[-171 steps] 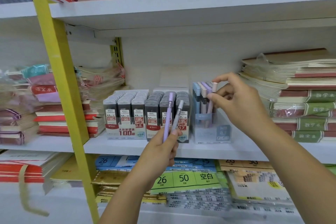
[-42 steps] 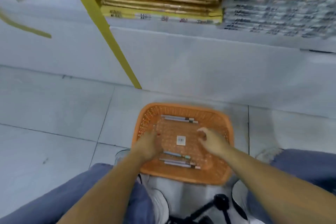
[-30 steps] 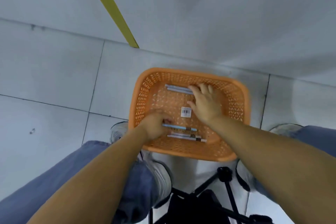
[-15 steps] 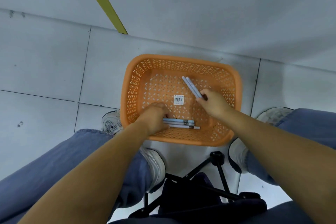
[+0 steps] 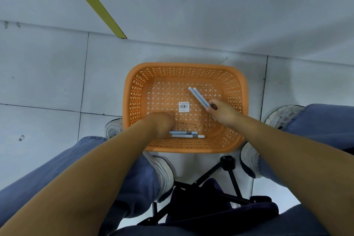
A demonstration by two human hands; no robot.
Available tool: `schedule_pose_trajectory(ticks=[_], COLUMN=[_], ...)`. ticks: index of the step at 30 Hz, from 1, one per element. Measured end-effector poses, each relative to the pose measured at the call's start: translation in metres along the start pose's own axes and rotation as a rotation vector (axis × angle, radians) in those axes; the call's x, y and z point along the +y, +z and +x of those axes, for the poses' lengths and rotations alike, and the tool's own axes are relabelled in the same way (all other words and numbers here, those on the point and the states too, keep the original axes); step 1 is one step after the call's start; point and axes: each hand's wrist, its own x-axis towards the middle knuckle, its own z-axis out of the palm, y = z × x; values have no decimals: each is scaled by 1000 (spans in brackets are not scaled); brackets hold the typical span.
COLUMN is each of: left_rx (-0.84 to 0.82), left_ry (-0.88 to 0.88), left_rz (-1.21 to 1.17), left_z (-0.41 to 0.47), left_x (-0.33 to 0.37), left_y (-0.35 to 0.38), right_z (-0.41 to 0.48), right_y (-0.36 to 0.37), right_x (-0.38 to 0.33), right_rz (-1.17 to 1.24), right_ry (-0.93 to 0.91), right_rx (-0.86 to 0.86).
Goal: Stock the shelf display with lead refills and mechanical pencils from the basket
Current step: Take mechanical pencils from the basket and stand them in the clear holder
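An orange plastic basket [image 5: 134,99] stands on the tiled floor between my feet. My right hand [image 5: 222,111] pinches two pale blue mechanical pencils [image 5: 199,96], lifted above the basket's floor and pointing up and to the left. My left hand [image 5: 162,124] is down in the basket's near left part, fingers curled at the ends of two more pencils [image 5: 186,134] that lie side by side near the front wall. A white barcode sticker [image 5: 183,106] sits in the middle of the basket floor. The shelf display is out of view.
A yellow shelf post [image 5: 92,2] runs down to the white shelf base [image 5: 210,15] just beyond the basket. My white shoes [image 5: 115,130] flank the basket. A black folding stool [image 5: 220,197] is under me.
I turned from the shelf down to the basket on the floor. My right hand picked up two pencils from the far side; my left hand reached the two near the front wall.
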Motion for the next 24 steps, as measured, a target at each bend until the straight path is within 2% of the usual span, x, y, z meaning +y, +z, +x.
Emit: schedule_pose_trajectory(ticks=[7,14,19,24], left_rx=[-50,-52,102,429], left_ry=[0,-35,-84,-102], left_rz=[-184,-122,-312,-400], left_z=[-3,-3,-15,-45], left_x=[0,4,-1,7], left_y=[5,10,12,-18], right_z=[0,-2,-15,-44], right_y=[1,-2,-16,-44], right_x=[0,-4,-11,-50], right_rz=[-14,11,117,203], right_ry=[5,39,13,-146], right_rx=[8,-10,15,85])
